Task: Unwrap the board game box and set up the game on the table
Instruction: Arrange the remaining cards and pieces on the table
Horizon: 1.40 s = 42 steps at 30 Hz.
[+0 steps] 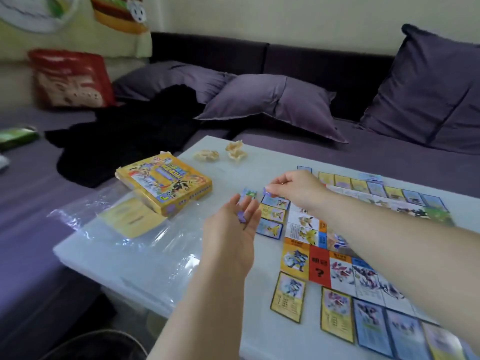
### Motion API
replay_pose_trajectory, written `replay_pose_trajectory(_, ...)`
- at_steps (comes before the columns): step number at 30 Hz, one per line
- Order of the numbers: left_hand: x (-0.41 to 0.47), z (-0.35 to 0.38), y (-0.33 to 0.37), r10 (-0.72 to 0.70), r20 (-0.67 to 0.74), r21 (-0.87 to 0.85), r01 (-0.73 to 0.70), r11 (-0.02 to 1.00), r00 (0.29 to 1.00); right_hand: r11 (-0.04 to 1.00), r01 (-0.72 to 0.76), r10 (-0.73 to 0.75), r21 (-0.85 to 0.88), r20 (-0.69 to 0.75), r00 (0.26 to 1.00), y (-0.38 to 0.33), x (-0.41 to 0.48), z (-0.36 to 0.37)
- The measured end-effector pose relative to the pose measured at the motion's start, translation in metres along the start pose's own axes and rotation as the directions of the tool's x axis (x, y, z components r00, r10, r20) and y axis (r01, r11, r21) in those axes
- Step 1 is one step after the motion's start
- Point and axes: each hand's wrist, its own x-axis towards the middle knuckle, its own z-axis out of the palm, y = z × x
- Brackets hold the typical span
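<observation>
The paper game board (pixel 320 266) lies unfolded on the white table (pixel 161 276), ringed by yellow and blue cards (pixel 287 297). My right hand (pixel 293 184) reaches over the board's left corner and pinches a small purple piece just above a blue card (pixel 275 201). My left hand (pixel 233 227) is held palm up beside it, fingers relaxed, with small purple pieces (pixel 242 216) lying in the palm. A small card (pixel 248 194) lies on the table just beyond my left fingertips. The yellow game box (pixel 166 184) sits open at the table's left.
Clear plastic wrap (pixel 124 229) covers the table's near-left part, with a yellow sheet (pixel 132 219) on it. Two crumpled paper bits (pixel 220 152) lie at the far edge. A purple sofa with cushions (pixel 272 105) and dark cloth (pixel 135 136) surrounds the table.
</observation>
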Motion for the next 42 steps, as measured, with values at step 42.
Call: replay_pose_trajectory(42,-0.175,0.073,-0.209,-0.220,0.388,0.708,-0.136,0.693,0.895,0.759,-0.029,0.294,0.650,-0.303,0.906,0.112,-0.297,-0.176)
